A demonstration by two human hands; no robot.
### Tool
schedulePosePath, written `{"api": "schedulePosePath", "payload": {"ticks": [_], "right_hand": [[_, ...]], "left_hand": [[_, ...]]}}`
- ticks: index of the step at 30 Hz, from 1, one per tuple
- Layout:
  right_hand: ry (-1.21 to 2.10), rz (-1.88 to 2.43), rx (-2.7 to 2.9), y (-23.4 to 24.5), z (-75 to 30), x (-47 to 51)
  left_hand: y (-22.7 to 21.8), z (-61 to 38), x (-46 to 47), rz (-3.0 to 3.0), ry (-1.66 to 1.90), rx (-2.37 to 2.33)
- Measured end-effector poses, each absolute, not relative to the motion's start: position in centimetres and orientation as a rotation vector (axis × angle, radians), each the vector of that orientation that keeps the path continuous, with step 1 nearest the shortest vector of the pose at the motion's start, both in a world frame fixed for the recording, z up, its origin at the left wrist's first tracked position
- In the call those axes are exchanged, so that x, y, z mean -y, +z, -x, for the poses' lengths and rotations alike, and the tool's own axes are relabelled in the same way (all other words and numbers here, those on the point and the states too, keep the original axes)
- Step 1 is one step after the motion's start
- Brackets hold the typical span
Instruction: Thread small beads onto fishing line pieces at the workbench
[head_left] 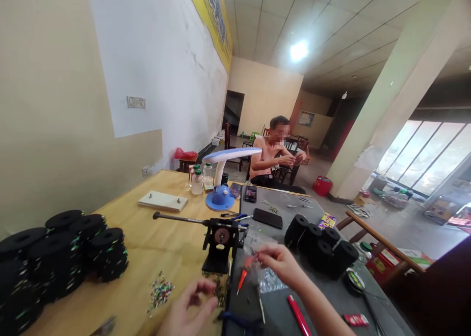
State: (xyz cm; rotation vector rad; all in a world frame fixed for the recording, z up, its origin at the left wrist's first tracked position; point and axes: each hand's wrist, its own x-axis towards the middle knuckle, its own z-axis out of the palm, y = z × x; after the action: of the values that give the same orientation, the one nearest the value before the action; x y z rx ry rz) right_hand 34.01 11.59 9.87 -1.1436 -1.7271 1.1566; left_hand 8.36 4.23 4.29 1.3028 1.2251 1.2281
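Observation:
My right hand (283,265) is over the dark mat (272,304), its thumb and forefinger pinched together. Whatever sits between those fingertips is too small and blurred to name. Just below them lies an orange-red pointed tool (243,278), beside a see-through plastic bag (273,281). My left hand (193,306) hovers at the near edge of the wooden table (147,247), thumb and fingers apart and nothing visible in it. Close to its fingertips is a strip of small brassy parts (220,293). A black hand-cranked winder (217,247) stands beyond both hands.
Stacked black spools (108,255) fill the left side; more black spools (320,245) stand right. Colourful beads (161,292), dark-blue pliers (245,321) and a red marker (299,316) lie near. Farther off are a blue lamp (220,197), a phone (268,218) and a seated person (270,159).

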Motion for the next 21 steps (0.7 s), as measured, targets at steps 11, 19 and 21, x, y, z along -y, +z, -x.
{"api": "schedulePosePath", "payload": {"ticks": [11, 19, 21], "right_hand": [[1.283, 1.037, 1.825, 5.0, -28.1, -2.4], [1.666, 1.084, 1.266, 1.1, -27.5, 0.5], [1.681, 1.081, 1.177, 0.3, -27.6, 1.8]], "left_hand": [[2.9, -11.4, -2.8, -1.137, 1.132, -0.994], [0.5, -10.1, -1.0, -0.730, 1.170, -1.129], [-0.3, -10.3, -0.3, -0.504, 1.189, -1.120]]}}
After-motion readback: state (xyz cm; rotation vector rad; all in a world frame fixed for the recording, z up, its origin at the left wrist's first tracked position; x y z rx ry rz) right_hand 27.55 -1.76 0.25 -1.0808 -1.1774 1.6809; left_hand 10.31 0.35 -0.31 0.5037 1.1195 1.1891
